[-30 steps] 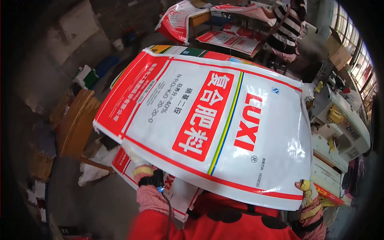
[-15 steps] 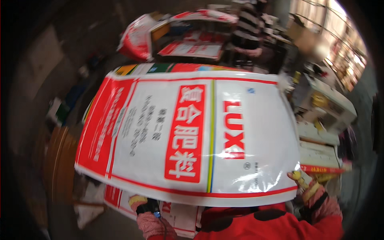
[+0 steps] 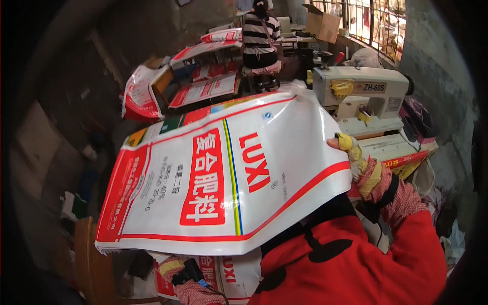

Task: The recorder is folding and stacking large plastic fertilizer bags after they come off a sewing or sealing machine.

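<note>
A large white and red woven plastic sack spreads before me, its right end raised and curved. My right hand, with yellow tape on the fingers, is closed on the sack's right edge, thumb on top. Just below the near left edge is my left hand, also taped yellow, with a black strap around it; its fingers are partly hidden. Under that edge, beside my left hand, lies another red and white sack. Along the far edge a strip of multicoloured print shows.
At the right stands a cream sewing machine on a worktable. A person in a striped top sits farther back, near more sacks. A brown wooden piece stands at the lower left; a barred window is at the back right.
My right hand has lifted the sack's right edge and moved it up and left, bending that end. The view has turned right, bringing the sewing machine into fuller sight.
</note>
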Motion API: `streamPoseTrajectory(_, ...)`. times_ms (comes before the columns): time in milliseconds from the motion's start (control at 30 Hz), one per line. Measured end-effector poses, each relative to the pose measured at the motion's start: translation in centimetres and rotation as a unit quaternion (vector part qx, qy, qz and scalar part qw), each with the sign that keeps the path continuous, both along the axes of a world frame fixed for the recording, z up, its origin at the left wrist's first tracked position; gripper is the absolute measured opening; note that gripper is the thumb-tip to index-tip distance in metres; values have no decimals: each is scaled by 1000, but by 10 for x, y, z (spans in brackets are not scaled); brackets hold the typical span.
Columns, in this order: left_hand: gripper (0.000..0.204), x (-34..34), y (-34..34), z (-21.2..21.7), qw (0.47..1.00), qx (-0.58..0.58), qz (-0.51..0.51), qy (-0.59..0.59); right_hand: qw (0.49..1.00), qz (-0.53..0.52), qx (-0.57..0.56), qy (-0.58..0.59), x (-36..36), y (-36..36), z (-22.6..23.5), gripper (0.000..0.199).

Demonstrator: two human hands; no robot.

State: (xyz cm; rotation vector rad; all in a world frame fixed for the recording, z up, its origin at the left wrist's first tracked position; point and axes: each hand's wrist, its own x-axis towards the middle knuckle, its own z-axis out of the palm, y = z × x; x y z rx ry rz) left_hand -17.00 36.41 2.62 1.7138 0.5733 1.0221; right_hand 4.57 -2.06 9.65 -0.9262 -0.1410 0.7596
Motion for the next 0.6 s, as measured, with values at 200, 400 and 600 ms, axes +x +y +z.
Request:
streamPoseTrajectory(200,38,-128,168,106,984,165,10,62,982,-23,151,-110,19,7,71,42)
streamPoseTrajectory(400,37,-86,145,224,939,327,7,106,674,-221,267,-653,61,41,162,48)
streamPoseTrajectory(600,36,-20,310,348,905,409,13,114,797,-20,464,-387,242,115,229,43)
